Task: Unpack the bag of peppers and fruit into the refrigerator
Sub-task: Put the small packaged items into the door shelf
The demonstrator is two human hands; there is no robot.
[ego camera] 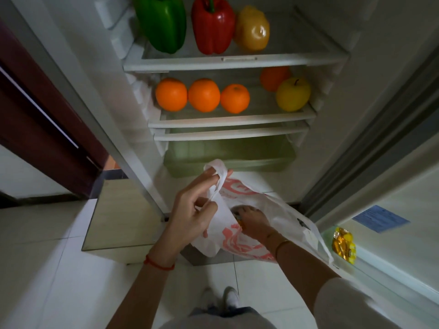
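Head view: the left hand (192, 210) pinches a handle of the bag (240, 238), held below the fridge (235, 65). The right hand (253, 222) is inside the bag; its grip cannot be determined. Top fridge shelf: 3 peppers (212, 24). Next shelf down: 4 oranges (203, 95), 1 apple (293, 93).

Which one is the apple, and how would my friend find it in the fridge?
Look in the open refrigerator at the second shelf down, under the three peppers. At its right end sits the yellow apple, in front of one orange. It is the only yellow fruit there, with a little stem on top; its neighbours are all orange.
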